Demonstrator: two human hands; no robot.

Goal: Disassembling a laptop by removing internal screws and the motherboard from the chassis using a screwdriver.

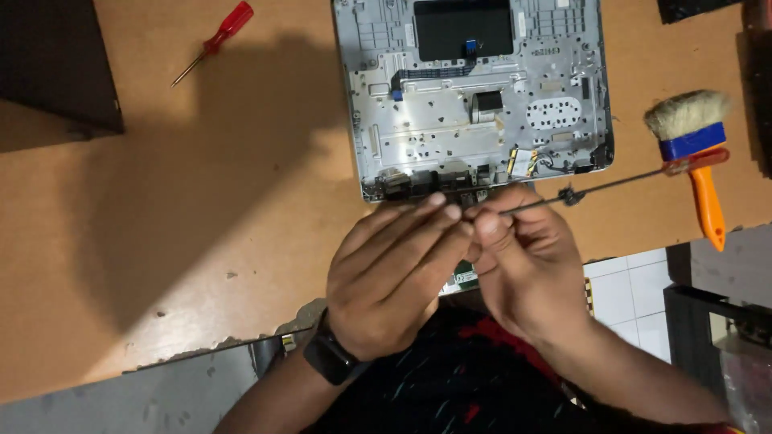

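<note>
your left hand and right hand meet at about 6 o'clock of the opened laptop base, just below its port edge. the right fingers are curled tight around the near end of a thin dark cable, which runs out toward 3 o'clock, past a small dark clip on it, to a reddish end piece lying across the paint brush. the left fingers are closed down, tips pressed against the right thumb at the same spot; whether they pinch the cable itself i cannot tell.

by my reading, you're working the cable's near end between your fingertips, a fine handling step beside the chassis. the next move likely calls for a steady pinch and keeping the long free end from sweeping the brush.

the cable tip is buried between your fingers. a green board edge peeks from under your left hand, mostly covered. the laptop base is cut off at 12 o'clock. a red screwdriver lies well apart at 10 o'clock on the brown table.
</note>
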